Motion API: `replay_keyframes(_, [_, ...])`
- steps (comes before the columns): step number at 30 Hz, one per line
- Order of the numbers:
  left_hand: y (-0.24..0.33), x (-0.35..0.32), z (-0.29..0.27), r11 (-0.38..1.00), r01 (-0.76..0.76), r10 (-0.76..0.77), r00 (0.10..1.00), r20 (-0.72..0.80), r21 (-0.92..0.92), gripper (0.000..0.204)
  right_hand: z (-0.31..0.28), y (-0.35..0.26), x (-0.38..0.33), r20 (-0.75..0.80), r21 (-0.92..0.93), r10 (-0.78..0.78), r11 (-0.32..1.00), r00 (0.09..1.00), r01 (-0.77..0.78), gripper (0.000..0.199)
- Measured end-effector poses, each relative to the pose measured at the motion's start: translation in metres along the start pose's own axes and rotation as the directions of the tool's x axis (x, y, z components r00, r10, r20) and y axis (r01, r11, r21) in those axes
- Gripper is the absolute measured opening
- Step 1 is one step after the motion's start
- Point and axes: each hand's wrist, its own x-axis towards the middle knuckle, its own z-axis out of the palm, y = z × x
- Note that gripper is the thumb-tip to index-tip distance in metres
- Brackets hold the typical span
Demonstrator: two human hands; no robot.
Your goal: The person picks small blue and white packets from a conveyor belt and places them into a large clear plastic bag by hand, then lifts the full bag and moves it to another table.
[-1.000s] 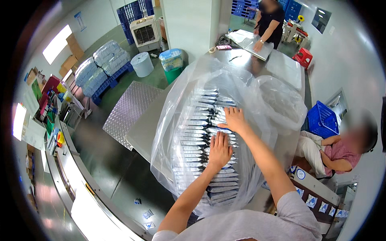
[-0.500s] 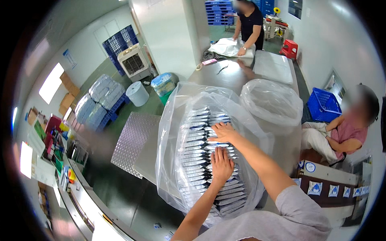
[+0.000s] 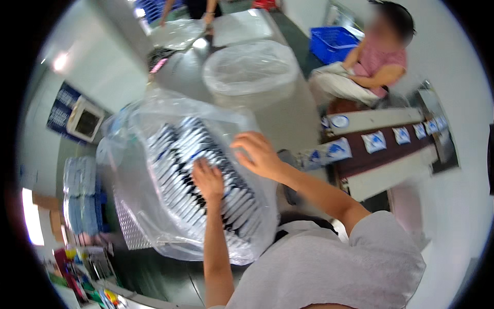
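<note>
We are pressing our left hand [image 3: 207,180] flat, fingers spread, on the packets [image 3: 206,177] stacked in rows inside the clear bag [image 3: 154,206]. Our right hand [image 3: 257,153], open and gripping nothing, is resting on the bag's top edge at about two o'clock from the left one. The bag is sitting on the bench [image 3: 293,121], just ahead of us. At twelve o'clock a second bag [image 3: 250,69] is standing, and at two o'clock a seated person [image 3: 368,69] is waiting beside a blue crate [image 3: 334,44].
</note>
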Motion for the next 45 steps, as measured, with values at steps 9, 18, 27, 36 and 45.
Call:
replay_keyframes(9, [0.015,0.006,0.017,0.986,-0.141,0.144,0.989,-0.028,0.091,0.045,-0.124,0.08,-0.38,0.37,-0.705,0.796,0.577,0.48,-0.413,0.029])
replay_keyframes(18, [0.002,0.005,0.021,0.984,-0.14,0.133,0.989,0.064,0.11,0.048,-0.095,0.075,-0.422,0.199,-0.786,0.796,0.478,0.572,-0.393,0.022])
replay_keyframes(27, [0.003,0.005,0.019,0.98,-0.173,0.167,0.984,0.066,0.101,0.049,-0.223,0.167,-0.262,0.252,-0.464,0.822,0.566,0.511,-0.682,0.019])
replay_keyframes(36, [0.016,0.009,0.016,0.981,-0.177,0.174,0.984,0.046,0.077,0.047,-0.32,0.302,-0.187,0.724,-0.647,0.66,0.751,0.2,-0.134,0.043])
replay_keyframes(45, [0.015,0.007,0.005,0.989,-0.132,0.127,0.989,0.073,0.073,0.046,-0.124,0.259,-0.13,0.91,-0.368,0.414,0.823,0.011,-0.433,0.089])
